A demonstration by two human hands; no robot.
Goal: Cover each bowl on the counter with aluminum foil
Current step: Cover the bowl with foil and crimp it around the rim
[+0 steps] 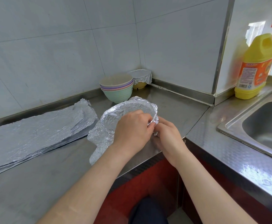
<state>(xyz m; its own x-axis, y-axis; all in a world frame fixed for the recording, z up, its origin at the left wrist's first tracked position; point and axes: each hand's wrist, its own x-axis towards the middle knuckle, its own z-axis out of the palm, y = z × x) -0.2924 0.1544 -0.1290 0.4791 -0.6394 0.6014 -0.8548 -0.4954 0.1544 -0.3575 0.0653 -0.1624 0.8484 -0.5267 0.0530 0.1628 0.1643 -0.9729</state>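
A bowl draped in aluminum foil (128, 110) sits near the counter's front edge; the bowl itself is hidden under the sheet. My left hand (132, 130) lies over its near rim and pinches the foil at the right side. My right hand (167, 136) meets it there, fingers curled on the same crumpled foil edge. Loose foil hangs down at the lower left of the bowl. A stack of bare bowls (117, 88), green at the bottom, stands behind. A yellow bowl covered with foil (141, 78) sits in the corner.
A pile of flat foil sheets (35, 136) lies on the steel counter (172, 104) to the left. A yellow detergent bottle (255, 67) stands at the right beside the sink (264, 126). Tiled walls close the back and the corner.
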